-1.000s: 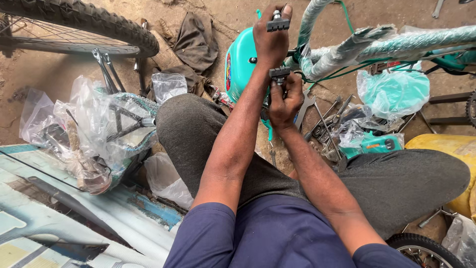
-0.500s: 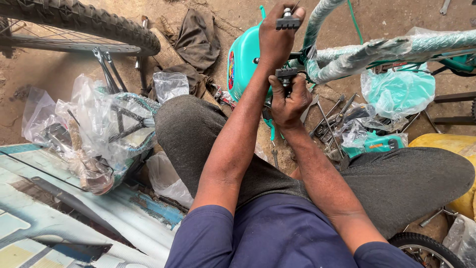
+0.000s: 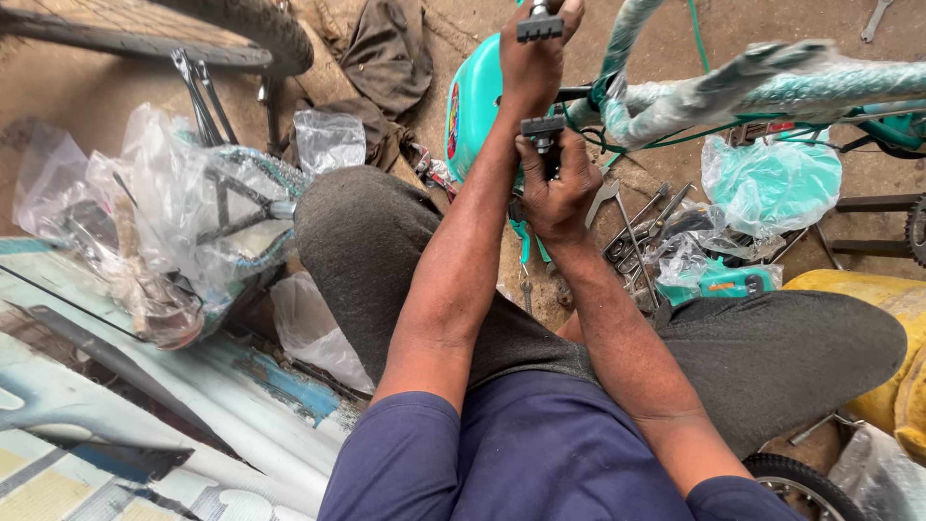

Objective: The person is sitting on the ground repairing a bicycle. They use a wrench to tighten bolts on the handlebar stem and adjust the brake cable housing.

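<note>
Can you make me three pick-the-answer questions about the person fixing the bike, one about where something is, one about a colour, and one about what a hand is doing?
1. Where do the spanners lie?
A. On the ground beyond the right knee
B. On the tyre
C. In the person's lap

2. What colour is the chain guard?
A. Red
B. Turquoise
C. Black

3. What is the left hand doing?
A. Resting flat on the knee
B. Gripping the upper black pedal
C. Holding a plastic bag

Answers:
1 A, they lie in the dirt past the knee.
2 B, the guard is bright turquoise.
3 B, its fingers wrap below the pedal, while the right hand is shut below the lower pedal.
</note>
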